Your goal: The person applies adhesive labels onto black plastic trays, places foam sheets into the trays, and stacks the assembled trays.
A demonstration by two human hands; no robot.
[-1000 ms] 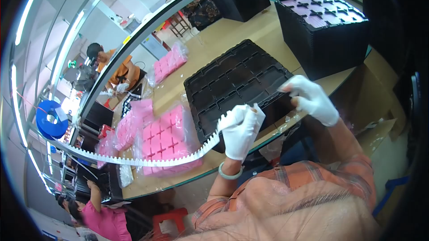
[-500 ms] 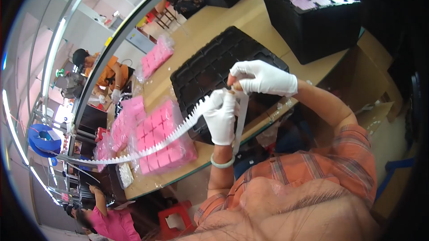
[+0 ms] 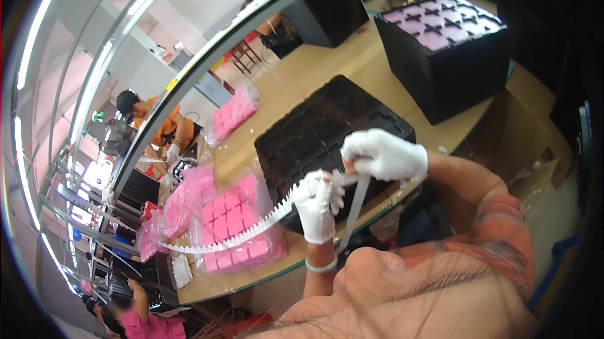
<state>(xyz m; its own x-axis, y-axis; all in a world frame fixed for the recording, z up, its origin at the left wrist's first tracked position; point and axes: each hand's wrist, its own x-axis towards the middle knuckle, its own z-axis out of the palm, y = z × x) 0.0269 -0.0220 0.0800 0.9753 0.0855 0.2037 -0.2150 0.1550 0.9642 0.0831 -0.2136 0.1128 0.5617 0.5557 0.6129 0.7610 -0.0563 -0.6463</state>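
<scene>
One white strip (image 3: 251,234), left hand (image 3: 316,208) and right hand (image 3: 387,155) fingers closed on it near black tray (image 3: 314,134) edge; open tabletop (image 3: 308,73) beyond.

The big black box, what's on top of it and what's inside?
On top of the black box, pale pink pieces show between black crosses. Its dark sides cover whatever is lower down, so that can't be seen.

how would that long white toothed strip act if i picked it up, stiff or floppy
Probably floppy along its length: the white toothed strip sags in a curve from the left hand. It looks narrow and thin, so it's likely light for its length. The teeth along its edge might snag if dragged over loose plastic.
</scene>
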